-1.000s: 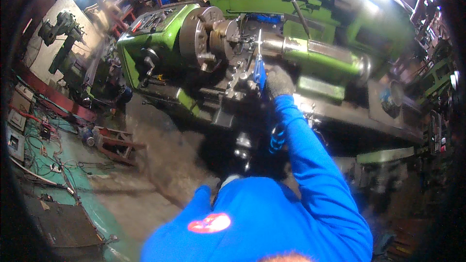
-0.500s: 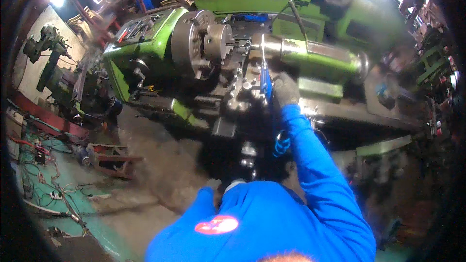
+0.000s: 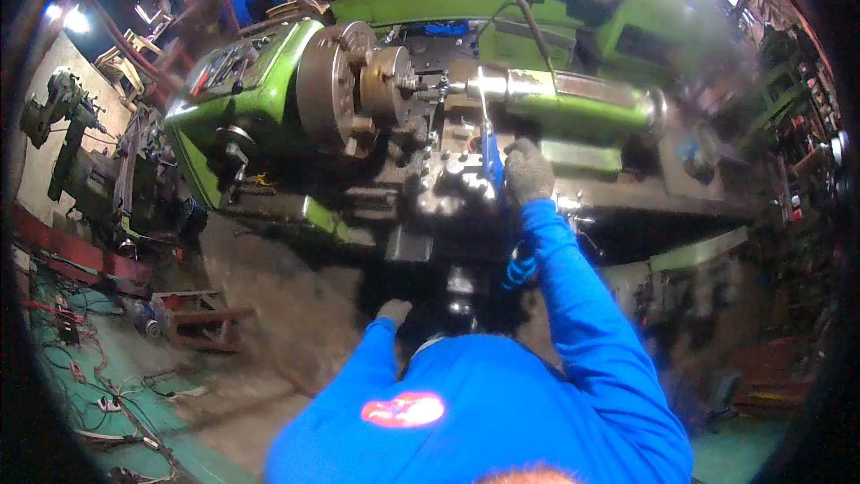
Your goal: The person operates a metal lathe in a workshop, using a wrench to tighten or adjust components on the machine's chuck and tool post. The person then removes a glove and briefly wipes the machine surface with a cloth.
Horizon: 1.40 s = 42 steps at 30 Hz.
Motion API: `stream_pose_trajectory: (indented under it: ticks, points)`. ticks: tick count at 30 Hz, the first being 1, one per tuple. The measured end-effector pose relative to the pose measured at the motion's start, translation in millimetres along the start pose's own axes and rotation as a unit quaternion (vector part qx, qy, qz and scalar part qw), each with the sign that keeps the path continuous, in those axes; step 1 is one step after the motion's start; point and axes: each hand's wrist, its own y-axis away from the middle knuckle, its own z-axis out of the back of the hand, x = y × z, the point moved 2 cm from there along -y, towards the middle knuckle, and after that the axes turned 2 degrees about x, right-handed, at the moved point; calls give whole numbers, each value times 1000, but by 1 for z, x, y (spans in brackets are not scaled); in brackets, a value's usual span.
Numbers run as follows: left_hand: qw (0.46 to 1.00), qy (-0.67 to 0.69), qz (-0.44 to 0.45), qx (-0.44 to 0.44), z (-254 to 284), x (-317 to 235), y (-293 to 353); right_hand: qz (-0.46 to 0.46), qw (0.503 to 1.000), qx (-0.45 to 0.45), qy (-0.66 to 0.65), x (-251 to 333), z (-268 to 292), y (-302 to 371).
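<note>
A grey glove covers my right hand (image 3: 528,170), closed round a blue air blow gun (image 3: 491,158). The gun's thin pale nozzle points away from me, over the tool post (image 3: 455,181) of a green lathe. A coiled blue hose (image 3: 520,269) hangs below the gun. My left hand (image 3: 394,311), gloved too, is low in front of my body, away from the lathe; its fingers are too small and dark to make out. Left of the nozzle is the large steel chuck (image 3: 383,85); behind it is the green tailstock (image 3: 582,99).
Hand tools (image 3: 235,63) lie on top of the green headstock. A handwheel (image 3: 235,145) sticks out of its front. At the lower left, loose cables (image 3: 107,403) lie on the green floor beside a rusty red metal frame (image 3: 208,318). Another green machine stands behind.
My left hand has risen and come forward from beside my body. The view has shifted, so the lathe sits slightly further left. My right hand still holds the blow gun.
</note>
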Motion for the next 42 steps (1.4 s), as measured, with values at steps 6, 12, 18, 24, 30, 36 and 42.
stream_pose_trajectory:
  ticks: [6,12,18,24,30,36,42]
  points:
    - [1000,-2,-9,21,-4,-11,7,32,999,-9,-2,12,6,9]
    - [998,-7,38,56,-28,-15,28,16,1000,8,-3,-3,0,-2]
    - [964,167,207,2,-101,1,42,111,991,10,80,-12,-11,-11]
    - [987,43,139,72,-105,-42,70,118,986,46,112,-12,-12,-10]
    - [998,63,18,12,-150,-23,75,40,998,37,37,9,-2,0]
    - [996,-23,17,80,-134,7,44,-10,999,30,-6,1,-8,-3]
    - [1000,2,20,13,-25,33,30,37,999,-17,4,-9,-5,0]
